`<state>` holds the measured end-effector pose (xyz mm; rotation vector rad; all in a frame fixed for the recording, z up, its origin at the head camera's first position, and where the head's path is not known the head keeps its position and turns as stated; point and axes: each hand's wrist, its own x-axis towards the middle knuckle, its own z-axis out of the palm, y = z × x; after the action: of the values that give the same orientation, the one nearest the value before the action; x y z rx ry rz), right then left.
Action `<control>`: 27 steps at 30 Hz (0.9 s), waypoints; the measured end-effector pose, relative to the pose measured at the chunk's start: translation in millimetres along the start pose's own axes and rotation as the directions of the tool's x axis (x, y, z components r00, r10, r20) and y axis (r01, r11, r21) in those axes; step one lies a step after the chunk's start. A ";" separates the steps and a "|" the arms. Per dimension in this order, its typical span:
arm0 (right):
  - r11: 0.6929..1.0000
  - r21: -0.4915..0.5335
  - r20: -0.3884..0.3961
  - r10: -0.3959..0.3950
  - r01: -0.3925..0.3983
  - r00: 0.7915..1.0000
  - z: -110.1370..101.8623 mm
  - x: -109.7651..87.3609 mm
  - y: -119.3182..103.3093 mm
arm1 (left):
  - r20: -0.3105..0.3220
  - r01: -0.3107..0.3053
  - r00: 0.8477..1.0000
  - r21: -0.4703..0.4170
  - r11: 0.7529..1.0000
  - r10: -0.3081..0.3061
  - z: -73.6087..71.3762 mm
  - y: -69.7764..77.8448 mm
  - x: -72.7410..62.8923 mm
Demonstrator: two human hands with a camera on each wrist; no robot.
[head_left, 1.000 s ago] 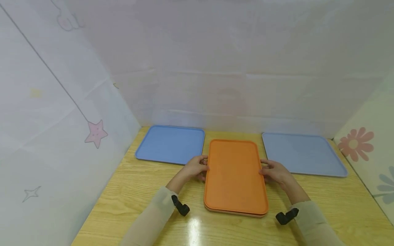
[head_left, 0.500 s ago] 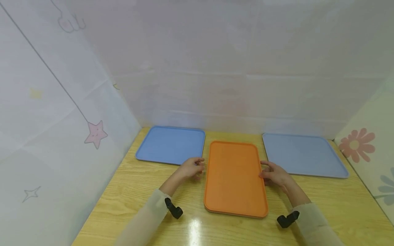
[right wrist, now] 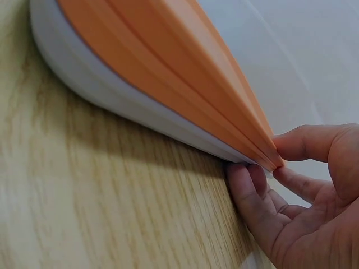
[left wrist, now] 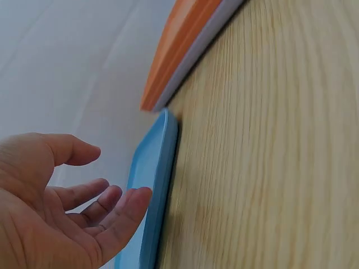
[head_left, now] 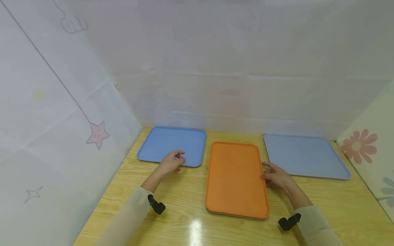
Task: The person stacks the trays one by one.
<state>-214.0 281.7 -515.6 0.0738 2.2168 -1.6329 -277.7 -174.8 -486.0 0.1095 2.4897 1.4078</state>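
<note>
An orange tray [head_left: 238,181] lies lengthwise at the middle of the table, the top of a stack. Below it, the right wrist view shows a whitish tray [right wrist: 112,89] on the wood. My right hand [head_left: 276,176] is at the stack's right edge, thumb on the orange rim and fingertips against the side and lower edge, pinching it. My left hand [head_left: 172,162] holds nothing. It hovers by the near edge of a blue tray [head_left: 175,138] at the back left, fingers loosely bent; whether they touch the tray, I cannot tell.
A paler blue-grey tray [head_left: 304,155] lies at the back right. White printed sheets [head_left: 197,68] enclose the wooden table [head_left: 178,198] at the back and both sides. Each wrist bears a small black camera mount [head_left: 157,205].
My left hand has let go of the stack's left edge and moved left to the blue tray. My right hand stays at the stack's right edge, and the trays look unmoved.
</note>
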 end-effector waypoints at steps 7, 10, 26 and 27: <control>1.000 0.027 0.007 0.009 -0.009 1.000 0.3 0.6 1.0 | -0.167 -0.028 0.984 0.194 0.981 0.061 -45.1 -20.3 16.5; 0.999 0.040 0.003 0.018 -0.018 1.000 0.2 1.1 1.8 | -0.248 -0.030 0.964 0.271 0.962 0.099 -64.3 -32.0 28.5; 0.999 0.047 -0.002 0.024 -0.024 1.000 2.7 1.4 2.7 | -0.323 0.097 0.938 0.598 0.796 0.129 -108.6 -81.7 68.1; 0.999 0.044 0.001 0.022 -0.022 1.000 3.0 1.4 2.4 | -0.325 0.112 0.938 0.606 0.788 0.117 -110.1 -84.2 69.3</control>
<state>-213.8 279.4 -519.0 0.1097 2.1722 -1.6704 -368.6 -296.0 -518.0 -0.0120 3.1595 0.5745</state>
